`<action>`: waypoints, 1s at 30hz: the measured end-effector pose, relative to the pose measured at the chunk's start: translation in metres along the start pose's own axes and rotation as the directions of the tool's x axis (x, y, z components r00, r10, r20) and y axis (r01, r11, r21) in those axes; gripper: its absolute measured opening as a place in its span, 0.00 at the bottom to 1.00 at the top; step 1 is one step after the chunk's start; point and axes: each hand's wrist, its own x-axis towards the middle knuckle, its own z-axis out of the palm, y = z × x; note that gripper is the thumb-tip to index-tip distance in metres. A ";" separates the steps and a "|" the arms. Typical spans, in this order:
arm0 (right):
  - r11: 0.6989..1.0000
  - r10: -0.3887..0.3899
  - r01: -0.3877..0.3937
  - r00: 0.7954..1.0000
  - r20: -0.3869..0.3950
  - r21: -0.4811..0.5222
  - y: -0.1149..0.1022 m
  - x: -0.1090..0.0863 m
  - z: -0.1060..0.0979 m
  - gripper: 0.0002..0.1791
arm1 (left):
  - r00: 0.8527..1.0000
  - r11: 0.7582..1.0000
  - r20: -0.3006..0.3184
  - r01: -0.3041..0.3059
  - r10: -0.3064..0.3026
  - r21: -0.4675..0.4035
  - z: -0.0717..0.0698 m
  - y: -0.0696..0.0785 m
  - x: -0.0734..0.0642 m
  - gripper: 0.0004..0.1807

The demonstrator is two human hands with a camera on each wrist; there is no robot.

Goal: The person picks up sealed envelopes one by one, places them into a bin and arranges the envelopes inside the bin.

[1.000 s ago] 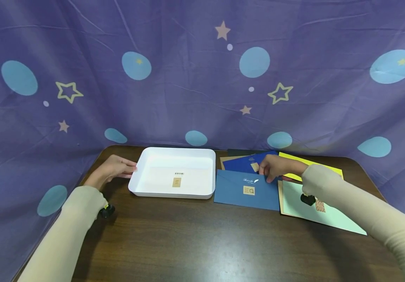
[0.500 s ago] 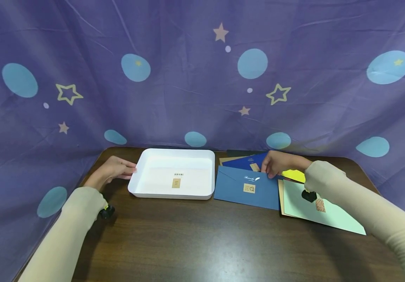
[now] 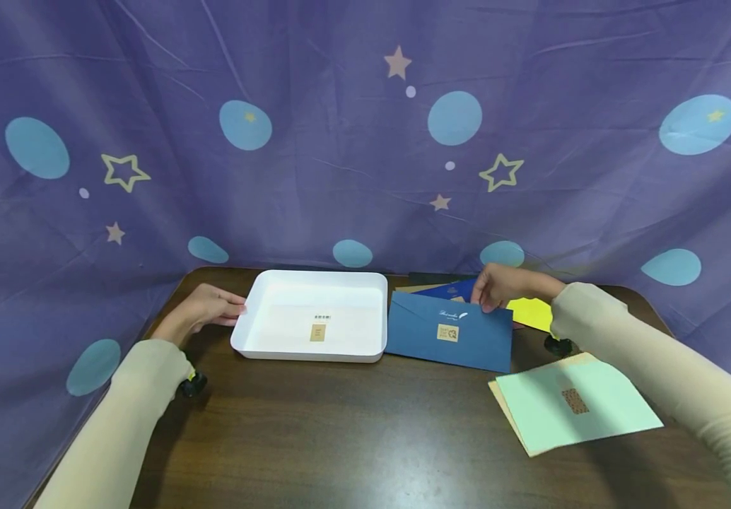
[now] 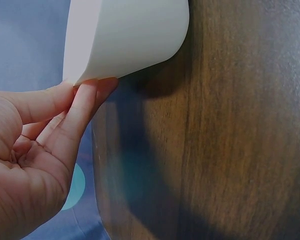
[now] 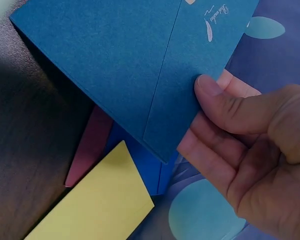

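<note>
At three o'clock from the white tray (image 3: 308,355), a slate-blue envelope (image 3: 416,329) is pinched in the right grip (image 3: 499,285), best lifted level; at nine, the tray is pinched by the left grip (image 3: 211,307).

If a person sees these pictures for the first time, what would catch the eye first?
Probably the white tray, which stands bright against the brown table, its left rim held by the left grip. Next comes the steel-blue envelope just right of it, pinched in the right grip. Behind them, the purple star-patterned curtain fills the upper half of the head view.
</note>
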 end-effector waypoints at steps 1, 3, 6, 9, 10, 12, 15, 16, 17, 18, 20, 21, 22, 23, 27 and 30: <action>1.000 -0.007 0.007 1.000 -0.004 -0.003 -0.001 0.000 -0.001 0.06 | 1.000 1.000 0.000 0.000 0.000 -0.001 0.000 0.000 0.000 0.26; 1.000 -0.009 0.009 1.000 -0.012 -0.011 -0.002 -0.001 -0.003 0.06 | 1.000 1.000 0.002 0.000 0.000 -0.004 0.000 0.000 0.000 0.26; 1.000 0.007 -0.007 1.000 -0.022 -0.022 -0.004 -0.001 -0.006 0.06 | 1.000 1.000 0.003 0.001 -0.001 -0.006 0.000 0.000 -0.001 0.26; 0.999 0.018 -0.019 0.999 -0.029 -0.035 -0.005 -0.002 -0.009 0.06 | 1.000 1.000 0.003 0.002 -0.002 -0.004 0.000 0.000 -0.001 0.26; 0.999 0.019 -0.020 0.999 -0.030 -0.034 -0.006 -0.002 -0.010 0.06 | 1.000 1.000 0.003 0.002 -0.002 -0.003 0.000 0.000 -0.001 0.26; 0.999 0.022 -0.023 0.999 -0.034 -0.037 -0.006 -0.002 -0.011 0.06 | 1.000 1.000 0.003 0.003 -0.003 -0.002 0.000 0.000 -0.001 0.26; 0.999 0.008 -0.010 0.999 -0.039 -0.051 -0.008 -0.004 -0.014 0.06 | 1.000 1.000 0.003 0.002 -0.001 -0.007 0.000 0.001 -0.001 0.26; 0.998 0.006 -0.008 0.999 -0.041 -0.054 -0.008 -0.004 -0.014 0.06 | 1.000 1.000 0.004 0.001 -0.001 -0.008 0.000 0.001 -0.001 0.26; 0.998 0.004 -0.007 0.999 -0.044 -0.061 -0.008 -0.004 -0.015 0.06 | 1.000 1.000 0.004 0.001 -0.001 -0.009 0.000 0.001 -0.002 0.26; 0.998 0.002 -0.004 0.999 -0.045 -0.064 -0.008 -0.004 -0.015 0.06 | 1.000 1.000 0.004 0.002 -0.002 -0.010 0.000 0.001 -0.002 0.26; 0.998 -0.005 0.002 0.999 -0.045 -0.066 -0.009 -0.004 -0.016 0.06 | 1.000 1.000 0.005 0.002 -0.002 -0.011 0.000 0.001 -0.002 0.26; 0.998 -0.010 0.007 0.999 -0.046 -0.067 -0.009 -0.004 -0.017 0.06 | 1.000 1.000 0.004 0.002 -0.002 -0.010 0.000 0.001 -0.002 0.26; 0.998 -0.017 0.014 0.999 -0.045 -0.068 -0.008 -0.004 -0.017 0.06 | 1.000 1.000 0.005 0.001 -0.001 -0.010 0.000 0.001 -0.003 0.26; 0.997 -0.025 0.022 0.999 -0.044 -0.071 -0.008 -0.004 -0.018 0.06 | 1.000 1.000 0.004 0.001 -0.001 -0.009 0.000 0.001 -0.003 0.26; 0.997 -0.032 0.029 0.999 -0.043 -0.076 -0.009 -0.004 -0.022 0.07 | 1.000 1.000 0.000 -0.003 0.003 -0.005 0.000 0.000 -0.002 0.26; 0.997 -0.019 0.015 0.999 -0.050 -0.078 -0.011 -0.005 -0.024 0.07 | 1.000 1.000 -0.004 -0.003 0.003 0.000 0.000 0.000 -0.001 0.26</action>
